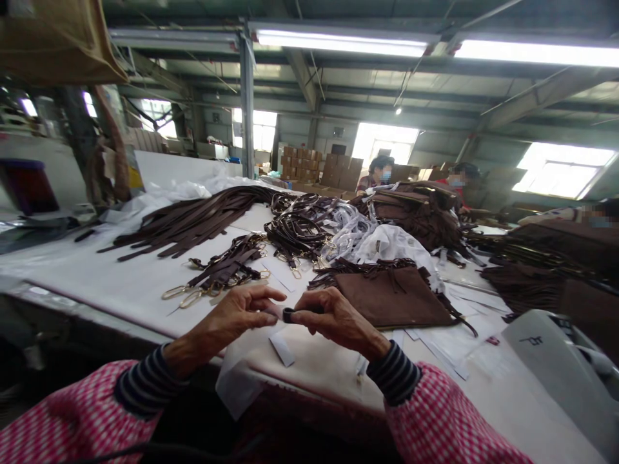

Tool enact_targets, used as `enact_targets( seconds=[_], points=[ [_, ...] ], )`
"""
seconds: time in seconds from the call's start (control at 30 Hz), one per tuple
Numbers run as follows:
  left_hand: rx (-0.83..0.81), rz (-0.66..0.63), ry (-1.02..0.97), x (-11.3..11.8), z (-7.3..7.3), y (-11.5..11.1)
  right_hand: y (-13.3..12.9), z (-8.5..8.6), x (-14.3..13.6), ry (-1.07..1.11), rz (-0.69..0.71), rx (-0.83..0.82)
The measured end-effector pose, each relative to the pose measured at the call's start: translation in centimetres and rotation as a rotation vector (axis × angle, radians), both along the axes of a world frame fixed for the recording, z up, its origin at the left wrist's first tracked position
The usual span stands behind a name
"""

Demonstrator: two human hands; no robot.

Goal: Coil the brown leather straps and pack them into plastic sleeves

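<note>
Above the near edge of the white desk (120, 283), the person's two hands meet fingertip to fingertip, just apart. The right hand (336, 316) pinches a small dark loop (288, 315) between thumb and curled fingers, its rounded end pointing toward the other hand. The left hand (236, 316) reaches in from the opposite side with thumb and fingers bent; something pale and filmy shows at its tips, but whether they grip it I cannot tell. Below, a white slip (282, 350) lies on the desk, and a translucent sheet (236, 380) droops over the front edge.

Just beyond the left hand is a bunch of short brown straps (227, 267) with gold-coloured clasps (191, 298). Behind them long dark strips (203, 219) are fanned out, with coiled straps (297, 235) to their right. Near the right hand, a brown fringed bag (391, 298) lies flat, crumpled clear plastic (391, 248) behind it and a heap of brown bags (416, 209) farther back. A grey machine (556, 361) stands at the right edge. Across the desk sits a co-worker in a mask (380, 173), with stacked cardboard boxes (300, 164) in the background.
</note>
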State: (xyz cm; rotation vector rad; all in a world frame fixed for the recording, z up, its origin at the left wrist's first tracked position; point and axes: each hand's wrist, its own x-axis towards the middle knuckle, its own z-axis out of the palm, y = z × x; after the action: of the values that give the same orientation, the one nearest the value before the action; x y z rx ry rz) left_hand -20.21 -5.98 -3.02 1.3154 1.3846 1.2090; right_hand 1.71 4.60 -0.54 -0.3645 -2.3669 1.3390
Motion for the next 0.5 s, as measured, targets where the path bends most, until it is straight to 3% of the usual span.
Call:
enact_targets(
  seconds=[0.2, 0.5],
  points=[
    [-0.025, -0.002, 0.023, 0.1, 0.5, 0.0, 0.3, -0.5, 0.2, 0.010, 0.009, 0.067],
    [0.069, -0.104, 0.151, 1.3, 1.5, 0.8, 0.4, -0.6, 0.4, -0.003, -0.018, 0.137]
  ],
)
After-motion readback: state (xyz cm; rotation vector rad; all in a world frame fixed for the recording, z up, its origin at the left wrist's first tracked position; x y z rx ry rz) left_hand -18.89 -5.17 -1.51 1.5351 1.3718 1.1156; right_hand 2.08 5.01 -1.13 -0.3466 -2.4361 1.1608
